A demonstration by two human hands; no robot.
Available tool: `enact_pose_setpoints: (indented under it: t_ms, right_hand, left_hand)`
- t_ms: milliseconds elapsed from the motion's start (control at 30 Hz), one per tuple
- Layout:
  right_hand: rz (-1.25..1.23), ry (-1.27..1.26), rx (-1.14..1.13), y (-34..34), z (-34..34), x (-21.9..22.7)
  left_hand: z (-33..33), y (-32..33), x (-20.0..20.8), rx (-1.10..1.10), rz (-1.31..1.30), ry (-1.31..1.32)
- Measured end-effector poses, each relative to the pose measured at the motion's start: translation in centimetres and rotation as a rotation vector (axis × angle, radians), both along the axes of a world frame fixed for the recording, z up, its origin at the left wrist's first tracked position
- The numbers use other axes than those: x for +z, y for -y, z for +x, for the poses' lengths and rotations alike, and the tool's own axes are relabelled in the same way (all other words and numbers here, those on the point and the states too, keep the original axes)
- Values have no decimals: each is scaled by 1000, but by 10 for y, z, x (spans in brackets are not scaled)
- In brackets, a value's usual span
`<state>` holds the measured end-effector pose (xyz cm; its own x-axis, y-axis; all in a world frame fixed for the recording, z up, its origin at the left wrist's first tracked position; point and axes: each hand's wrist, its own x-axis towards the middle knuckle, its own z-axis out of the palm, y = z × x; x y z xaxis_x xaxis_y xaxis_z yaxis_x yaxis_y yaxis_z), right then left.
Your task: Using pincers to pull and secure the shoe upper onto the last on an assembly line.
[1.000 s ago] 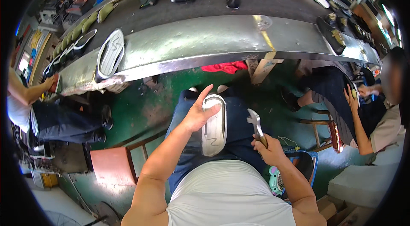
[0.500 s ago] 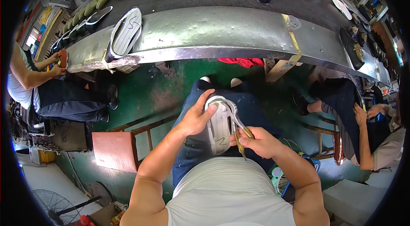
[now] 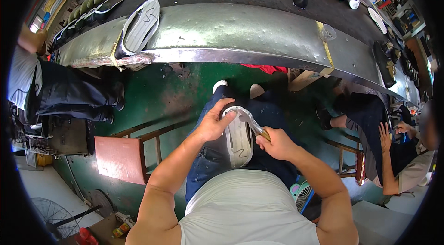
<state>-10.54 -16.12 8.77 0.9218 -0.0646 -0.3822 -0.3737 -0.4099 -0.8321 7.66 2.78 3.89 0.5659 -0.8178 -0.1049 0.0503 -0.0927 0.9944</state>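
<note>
A shoe (image 3: 239, 145) with a pale sole, bearing a dark pen mark, rests sole up on my lap. My left hand (image 3: 215, 124) grips its far end, the thumb pressed on the rim and the fingers round the side. My right hand (image 3: 276, 143) is closed round the yellowish handles of metal pincers (image 3: 253, 124). Their head reaches over the sole's far rim, near my left thumb. Whether the jaws have hold of the edge I cannot tell.
A metal-edged bench (image 3: 231, 27) curves ahead, carrying an upturned shoe (image 3: 139, 26), other shoes and a clear cup (image 3: 328, 32). A padded stool (image 3: 120, 159) stands at left. One person (image 3: 69, 92) works at left, another (image 3: 388, 143) sits at right. A fan (image 3: 303, 196) is by my right elbow.
My right hand has moved slightly up and its grip now closes both pincer handles together; they were spread before. My left hand keeps its hold on the shoe.
</note>
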Motion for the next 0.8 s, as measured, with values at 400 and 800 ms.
enact_pose_setpoints:
  t_ms: [400, 800]
  right_hand:
    - [-364, 508, -210, -21, 16, -99]
    - [-480, -88, 52, -41, -1, 12]
  left_hand:
    - [20, -4, -7, -11, 21, -56]
    - [4, -9, 12, 37, 41, -396]
